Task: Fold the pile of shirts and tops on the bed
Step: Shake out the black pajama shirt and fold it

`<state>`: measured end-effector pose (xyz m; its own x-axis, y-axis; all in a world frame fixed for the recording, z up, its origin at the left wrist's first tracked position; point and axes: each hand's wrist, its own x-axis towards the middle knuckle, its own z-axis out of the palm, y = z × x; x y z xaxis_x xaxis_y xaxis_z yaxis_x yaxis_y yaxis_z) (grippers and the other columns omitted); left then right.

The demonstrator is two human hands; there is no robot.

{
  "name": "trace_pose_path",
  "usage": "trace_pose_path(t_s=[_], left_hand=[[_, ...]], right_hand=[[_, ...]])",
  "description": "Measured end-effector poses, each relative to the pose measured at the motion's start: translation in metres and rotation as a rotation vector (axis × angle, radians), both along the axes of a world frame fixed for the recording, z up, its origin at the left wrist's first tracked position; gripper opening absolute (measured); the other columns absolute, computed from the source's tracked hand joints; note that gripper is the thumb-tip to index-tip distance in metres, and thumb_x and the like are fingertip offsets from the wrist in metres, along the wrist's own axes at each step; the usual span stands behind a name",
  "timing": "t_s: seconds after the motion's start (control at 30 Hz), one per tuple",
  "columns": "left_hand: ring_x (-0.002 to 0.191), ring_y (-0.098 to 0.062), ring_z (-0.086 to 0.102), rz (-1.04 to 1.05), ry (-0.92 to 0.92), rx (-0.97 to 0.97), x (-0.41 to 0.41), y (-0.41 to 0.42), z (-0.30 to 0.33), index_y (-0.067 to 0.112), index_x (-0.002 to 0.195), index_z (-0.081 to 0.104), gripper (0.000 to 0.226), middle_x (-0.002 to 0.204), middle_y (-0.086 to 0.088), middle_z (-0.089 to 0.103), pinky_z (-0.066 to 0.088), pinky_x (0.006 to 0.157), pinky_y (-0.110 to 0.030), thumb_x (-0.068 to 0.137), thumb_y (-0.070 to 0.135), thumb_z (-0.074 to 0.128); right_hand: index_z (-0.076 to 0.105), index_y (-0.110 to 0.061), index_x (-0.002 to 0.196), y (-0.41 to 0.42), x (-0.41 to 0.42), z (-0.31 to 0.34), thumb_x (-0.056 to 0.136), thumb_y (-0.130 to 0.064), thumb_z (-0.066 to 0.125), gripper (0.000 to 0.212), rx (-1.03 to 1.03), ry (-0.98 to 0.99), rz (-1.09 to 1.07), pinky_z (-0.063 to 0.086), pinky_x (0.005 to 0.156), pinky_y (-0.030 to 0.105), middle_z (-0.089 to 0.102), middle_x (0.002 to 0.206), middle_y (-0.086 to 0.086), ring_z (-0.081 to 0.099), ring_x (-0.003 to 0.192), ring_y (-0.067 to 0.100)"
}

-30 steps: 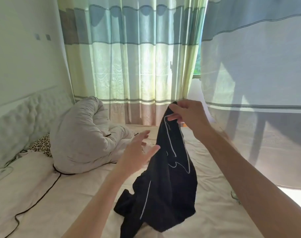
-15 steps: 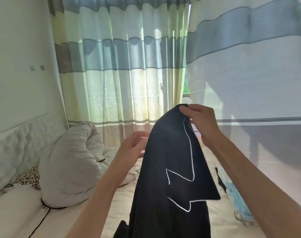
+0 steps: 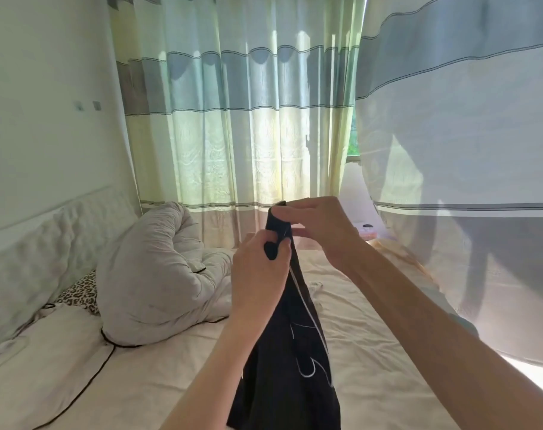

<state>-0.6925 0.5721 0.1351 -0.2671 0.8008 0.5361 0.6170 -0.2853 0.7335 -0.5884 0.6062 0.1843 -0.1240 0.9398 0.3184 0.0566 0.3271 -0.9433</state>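
**Both hands on the black top, held up over the bed**

Your two forearms reach out from the bottom of the view and meet at the upper edge of a black top (image 3: pixel 290 361), which you hold up in the air in front of you. Your left hand (image 3: pixel 258 274) has its fingers curled round a bunched fold of the dark cloth, thumb side toward you, gripping it just below your other hand. Your right hand (image 3: pixel 318 226) sits just above and to the right of the left, pinching the top's highest edge between thumb and fingers. The two hands are almost touching, with only the bunched cloth between them.

From that grip the top hangs straight down between your forearms, narrow at the hands and widening toward the bottom of the view. Thin white lines run along its front.

Below your hands lies the bed (image 3: pixel 372 352), covered in a pale, creased sheet. To the left of your left hand, further back, a grey duvet (image 3: pixel 158 268) is heaped on the bed, with a leopard-print pillow (image 3: pixel 81 293) just beyond it by the padded headboard (image 3: pixel 31 262). Past your hands, striped curtains (image 3: pixel 233 119) hang across the window, and another striped panel hangs near on the right.
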Motion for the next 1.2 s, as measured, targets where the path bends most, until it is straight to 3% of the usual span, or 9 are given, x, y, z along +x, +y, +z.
trace_pose_path(t_s=[0.13,0.27,0.4,0.57,0.67,0.77,0.93,1.1,1.2], left_hand=[[0.086,-0.017,0.066,-0.205,-0.189,-0.193,-0.029,-0.002,0.003,0.021,0.076,0.071,0.012,0.095,0.001,0.066,0.051,0.088,-0.034,0.086,0.020,0.064],[0.082,-0.019,0.066,-0.331,-0.483,-0.387,-0.045,-0.011,0.012,0.008,0.090,0.066,0.013,0.087,-0.007,0.069,0.054,0.075,-0.031,0.093,0.012,0.054],[0.071,-0.017,0.067,-0.391,-0.570,-0.429,-0.044,-0.017,0.019,0.005,0.084,0.064,0.018,0.076,-0.007,0.069,0.053,0.065,-0.028,0.095,0.008,0.050],[0.059,-0.013,0.063,-0.415,-0.772,-0.422,-0.070,-0.021,0.025,0.003,0.080,0.063,0.023,0.069,-0.006,0.064,0.053,0.056,-0.024,0.095,0.005,0.046],[0.064,-0.017,0.055,-0.421,-0.872,-0.493,-0.086,-0.018,0.021,0.004,0.077,0.060,0.027,0.064,-0.006,0.059,0.045,0.068,-0.028,0.094,0.006,0.040],[0.066,-0.016,0.053,-0.423,-0.832,-0.605,-0.097,-0.019,0.007,0.006,0.077,0.059,0.029,0.064,-0.005,0.059,0.042,0.068,-0.028,0.095,0.009,0.036],[0.066,-0.008,0.042,-0.210,-0.441,-0.798,-0.124,-0.027,-0.028,0.020,0.080,0.056,0.025,0.067,0.007,0.051,0.032,0.062,-0.025,0.099,0.018,0.041],[0.067,-0.011,0.051,-0.238,-0.701,-0.731,-0.122,-0.032,-0.046,0.016,0.083,0.055,0.024,0.074,0.001,0.056,0.044,0.067,-0.028,0.101,0.016,0.039],[0.054,-0.009,0.059,-0.318,-0.883,-0.650,-0.119,-0.032,-0.048,0.012,0.085,0.058,0.026,0.061,0.002,0.064,0.051,0.058,-0.026,0.100,0.013,0.036]], right_hand=[[0.075,-0.006,0.089,0.003,0.010,-0.019,0.082,-0.015,0.070,0.011,-0.056,0.030,0.022,0.055,0.076,0.022,0.074,0.085,0.005,0.070,0.081,0.011],[0.072,-0.021,0.081,-0.006,0.009,-0.050,0.082,-0.019,0.071,0.002,0.028,-0.198,-0.054,0.044,0.070,0.007,0.065,0.086,-0.013,0.062,0.076,-0.001],[0.047,-0.029,0.076,-0.014,-0.004,-0.093,0.079,-0.012,0.066,0.026,0.092,-0.476,-0.176,0.042,0.066,0.022,0.053,0.081,-0.012,0.056,0.078,0.011],[0.057,-0.018,0.071,-0.008,0.027,-0.131,0.084,-0.011,0.064,0.016,-0.097,-0.429,-0.221,0.040,0.068,0.027,0.058,0.067,-0.008,0.055,0.066,0.013],[0.061,-0.001,0.067,-0.006,0.049,-0.142,0.088,-0.019,0.064,0.027,-0.273,-0.376,-0.113,0.037,0.064,0.029,0.053,0.065,0.006,0.049,0.063,0.016],[0.067,0.002,0.090,-0.006,0.061,-0.141,0.092,-0.017,0.059,0.021,-0.518,-0.156,0.033,0.048,0.070,0.030,0.065,0.083,0.008,0.060,0.075,0.018],[0.068,-0.006,0.093,-0.006,0.081,-0.122,0.086,-0.012,0.064,0.010,-0.701,0.069,0.212,0.054,0.072,0.027,0.070,0.085,0.005,0.065,0.076,0.017],[0.057,-0.014,0.061,-0.004,0.074,-0.131,0.089,-0.012,0.062,0.028,-0.309,-0.589,-0.034,0.042,0.060,0.025,0.053,0.060,-0.002,0.051,0.060,0.011],[0.042,-0.024,0.055,-0.002,0.070,-0.162,0.092,-0.018,0.056,0.040,-0.164,-0.951,-0.252,0.032,0.066,0.028,0.053,0.069,0.004,0.055,0.078,0.025]])
